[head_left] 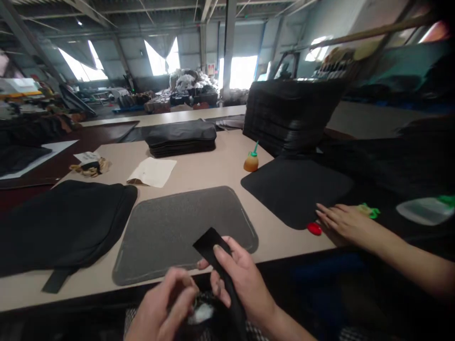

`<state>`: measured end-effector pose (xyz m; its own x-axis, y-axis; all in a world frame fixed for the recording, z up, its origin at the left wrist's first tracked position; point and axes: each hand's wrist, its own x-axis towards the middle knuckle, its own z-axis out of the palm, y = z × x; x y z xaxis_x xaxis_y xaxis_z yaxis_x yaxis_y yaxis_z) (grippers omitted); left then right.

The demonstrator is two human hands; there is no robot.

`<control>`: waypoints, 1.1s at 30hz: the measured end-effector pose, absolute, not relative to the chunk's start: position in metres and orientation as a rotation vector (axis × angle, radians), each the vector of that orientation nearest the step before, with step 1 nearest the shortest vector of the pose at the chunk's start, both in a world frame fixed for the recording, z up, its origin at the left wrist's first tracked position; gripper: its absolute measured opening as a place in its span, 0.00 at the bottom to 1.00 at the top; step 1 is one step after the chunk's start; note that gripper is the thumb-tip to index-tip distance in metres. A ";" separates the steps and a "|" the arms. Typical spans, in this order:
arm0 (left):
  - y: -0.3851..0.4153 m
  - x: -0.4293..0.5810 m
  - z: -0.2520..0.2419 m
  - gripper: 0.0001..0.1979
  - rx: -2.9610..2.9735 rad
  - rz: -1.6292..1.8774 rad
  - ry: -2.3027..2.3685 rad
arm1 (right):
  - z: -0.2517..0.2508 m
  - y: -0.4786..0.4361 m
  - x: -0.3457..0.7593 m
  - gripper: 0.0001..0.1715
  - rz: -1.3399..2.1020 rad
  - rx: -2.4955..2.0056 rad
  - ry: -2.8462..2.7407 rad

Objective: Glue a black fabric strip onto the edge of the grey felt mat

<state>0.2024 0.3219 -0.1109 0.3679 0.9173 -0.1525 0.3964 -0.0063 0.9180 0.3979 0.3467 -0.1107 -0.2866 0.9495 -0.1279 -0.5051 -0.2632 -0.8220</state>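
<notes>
My right hand (241,279) is closed around a black strap (209,244) whose flat end sticks up over the near table edge. My left hand (161,310) sits just left of it with fingers curled, close to a small white thing (203,312); whether it grips anything is hidden. Just beyond both hands a grey pad (177,227) with rounded corners lies flat on the table. A co-worker's hand (346,221) rests at the table's right edge beside a small red object (314,228).
A black pad (295,189) lies right of the grey one, with an orange bottle (251,161) behind it. Black fabric (60,222) covers the left side. White paper (152,171), a low stack of black pads (181,137) and a tall stack (287,113) sit farther back.
</notes>
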 end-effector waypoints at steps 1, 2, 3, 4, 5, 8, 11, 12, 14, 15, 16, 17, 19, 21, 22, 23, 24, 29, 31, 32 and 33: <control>0.329 0.201 -0.111 0.15 1.485 0.666 1.288 | -0.114 0.346 0.399 0.24 1.758 -0.813 -0.839; 0.336 0.201 -0.111 0.16 1.382 0.709 1.338 | -0.116 0.346 0.401 0.25 1.760 -0.836 -0.868; 0.342 0.203 -0.109 0.18 1.300 0.749 1.346 | -0.118 0.347 0.403 0.26 1.760 -0.855 -0.898; 0.347 0.207 -0.107 0.20 1.252 0.772 1.316 | -0.119 0.348 0.404 0.26 1.759 -0.873 -0.920; 0.352 0.211 -0.105 0.21 1.227 0.782 1.278 | -0.120 0.349 0.405 0.25 1.764 -0.886 -0.923; 0.368 0.224 -0.100 0.18 1.189 0.784 1.202 | -0.122 0.349 0.406 0.23 1.854 -0.866 -0.837; 0.387 0.227 -0.099 0.17 1.125 0.830 1.208 | -0.124 0.348 0.415 0.22 2.000 -0.760 -0.702; 0.393 0.226 -0.099 0.17 1.110 0.847 1.207 | -0.126 0.348 0.419 0.23 2.063 -0.717 -0.637; 0.404 0.224 -0.099 0.16 1.106 0.875 1.183 | -0.130 0.348 0.430 0.30 2.225 -0.619 -0.465; 0.408 0.222 -0.100 0.16 1.106 0.895 1.156 | -0.133 0.348 0.434 0.36 2.312 -0.567 -0.370; 0.411 0.222 -0.100 0.15 1.098 0.920 1.122 | -0.136 0.348 0.438 0.42 2.393 -0.522 -0.285; 0.413 0.222 -0.101 0.15 1.083 0.946 1.083 | -0.139 0.347 0.441 0.46 2.458 -0.489 -0.226; 0.415 0.224 -0.102 0.14 1.016 0.988 1.003 | -0.144 0.344 0.442 0.40 2.471 -0.478 -0.214; 0.414 0.227 -0.104 0.13 0.905 1.001 0.932 | -0.146 0.340 0.441 0.28 2.369 -0.572 -0.344; 0.412 0.229 -0.104 0.12 0.847 1.001 0.900 | -0.146 0.338 0.440 0.24 2.268 -0.665 -0.483; 0.411 0.230 -0.105 0.12 0.796 1.000 0.873 | -0.145 0.336 0.439 0.21 2.132 -0.782 -0.678; 0.409 0.231 -0.105 0.11 0.756 0.998 0.851 | -0.143 0.335 0.439 0.19 1.962 -0.915 -0.908; 0.398 0.228 -0.101 0.16 0.713 0.952 0.887 | -0.139 0.328 0.438 0.24 1.147 -1.274 -1.724; 0.391 0.224 -0.100 0.18 0.705 0.937 0.908 | -0.140 0.326 0.437 0.26 1.007 -1.309 -1.786; 0.387 0.222 -0.101 0.19 0.700 0.942 0.920 | -0.141 0.325 0.437 0.27 0.925 -1.330 -1.803; 0.382 0.219 -0.103 0.19 0.695 0.949 0.938 | -0.142 0.325 0.437 0.27 0.831 -1.351 -1.816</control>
